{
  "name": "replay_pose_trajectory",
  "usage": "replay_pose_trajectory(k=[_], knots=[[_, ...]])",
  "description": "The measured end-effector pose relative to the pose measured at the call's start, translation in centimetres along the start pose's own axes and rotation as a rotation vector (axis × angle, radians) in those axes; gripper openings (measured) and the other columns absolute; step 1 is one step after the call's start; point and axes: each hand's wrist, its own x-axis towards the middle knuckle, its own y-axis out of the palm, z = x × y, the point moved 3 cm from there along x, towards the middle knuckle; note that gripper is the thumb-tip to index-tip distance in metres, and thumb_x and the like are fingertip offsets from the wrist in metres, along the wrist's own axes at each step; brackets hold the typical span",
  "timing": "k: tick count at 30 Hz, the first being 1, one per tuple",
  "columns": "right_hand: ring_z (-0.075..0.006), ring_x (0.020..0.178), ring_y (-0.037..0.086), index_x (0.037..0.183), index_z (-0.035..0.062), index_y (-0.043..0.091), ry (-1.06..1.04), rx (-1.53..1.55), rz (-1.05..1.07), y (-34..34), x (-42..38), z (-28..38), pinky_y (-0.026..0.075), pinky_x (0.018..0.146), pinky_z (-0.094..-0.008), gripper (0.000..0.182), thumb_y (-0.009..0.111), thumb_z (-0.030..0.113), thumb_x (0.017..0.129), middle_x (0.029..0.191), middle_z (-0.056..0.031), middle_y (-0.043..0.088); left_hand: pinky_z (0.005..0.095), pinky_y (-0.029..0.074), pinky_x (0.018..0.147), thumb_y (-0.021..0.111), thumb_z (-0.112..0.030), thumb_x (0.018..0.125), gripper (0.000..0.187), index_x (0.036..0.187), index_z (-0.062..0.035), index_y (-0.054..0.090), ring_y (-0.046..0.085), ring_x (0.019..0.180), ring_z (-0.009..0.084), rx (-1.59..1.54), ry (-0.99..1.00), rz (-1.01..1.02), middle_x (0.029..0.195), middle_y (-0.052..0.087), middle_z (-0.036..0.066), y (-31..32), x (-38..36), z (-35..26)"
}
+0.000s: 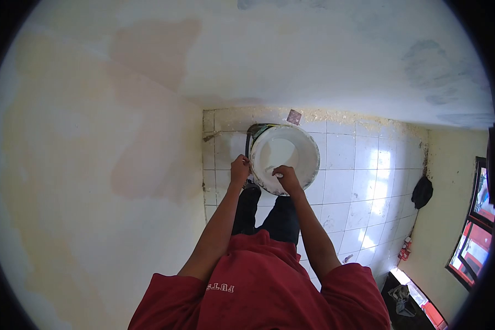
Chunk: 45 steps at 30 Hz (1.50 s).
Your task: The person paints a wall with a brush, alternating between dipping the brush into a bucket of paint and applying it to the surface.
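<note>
A large white bucket [315, 159] stands on the tiled floor in front of my feet, with a pale liquid [279, 153] inside. My left hand [240, 169] is at the bucket's left rim, its fingers closed; what they pinch is too small to tell. Over the near part of the bucket is my right hand [287, 179], fingers curled around a small whitish thing [279, 175] whose kind I cannot make out. A dark strip [248, 144] runs along the bucket's left side, close to my left fingers.
Patchy walls [148, 110] rise to the left and ahead. A brownish square piece [293, 116] lies behind the bucket, among crumbs along the wall's foot. White tiles [341, 151] stretch right, toward a black bundle [422, 192], red items [405, 249] and a window [473, 225].
</note>
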Motion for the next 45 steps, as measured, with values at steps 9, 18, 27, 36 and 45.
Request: replay_pose_trajectory(k=[9,18,27,36,45], knots=[[-0.0286,0.084,0.071,0.092,-0.0003,0.071,0.133,0.144,-0.212,-2.5,-0.1,2.0,0.055,0.077,-0.0368,0.014,0.071,-0.002,0.078,0.085,-0.0179,0.070,0.0357,0.054,0.057,0.066,-0.002,0.084,0.015,0.098,-0.0013,0.061,0.068,0.065,0.0222,0.170,0.183,-0.043,0.085,0.068,0.013,0.7,1.2,1.5],[-0.0271,0.081,0.070,0.091,-0.0007,0.072,0.034,0.221,-0.611,-7.9,-2.0,7.6,0.054,0.077,-0.0369,0.015,0.076,-0.001,0.077,0.087,-0.0148,0.072,0.0285,0.051,0.064,0.067,-0.006,0.090,0.008,0.096,-0.0021,0.063,0.062,0.069,0.0139,-0.286,0.251,-0.195,0.079,0.066,0.005,0.6,1.6,-4.7],[-0.0270,0.081,0.072,0.091,-0.0004,0.071,-0.485,0.056,-0.861,-19.7,5.6,17.9,0.058,0.072,-0.0334,0.019,0.078,-0.008,0.075,0.090,-0.0179,0.073,0.0265,0.049,0.069,0.054,-0.008,0.100,0.011,0.100,-0.0005,0.062,0.060,0.075,0.0115,-0.457,0.596,-0.109,0.082,0.065,0.005,-0.3,0.2,-18.8],[-0.0237,0.079,0.073,0.092,0.0004,0.071,-0.901,0.222,-1.058,-24.9,16.1,25.5,0.057,0.063,-0.0284,0.023,0.079,-0.010,0.074,0.089,-0.0190,0.072,0.0294,0.049,0.071,0.051,-0.019,0.102,0.026,0.090,0.0008,0.062,0.059,0.074,0.0146,-0.431,0.921,-0.055,0.079,0.064,0.008,-1.6,-0.9,-30.3],[-0.0280,0.090,0.073,0.100,-0.0003,0.068,-0.877,0.094,-1.247,-27.6,18.0,26.0,0.058,0.079,-0.0348,0.024,0.068,-0.014,0.080,0.087,-0.0163,0.072,0.0299,0.049,0.071,0.051,-0.021,0.102,0.028,0.088,0.0005,0.063,0.060,0.074,0.0152,-0.397,0.881,0.020,0.079,0.064,0.008,-2.9,-0.5,-29.4]])
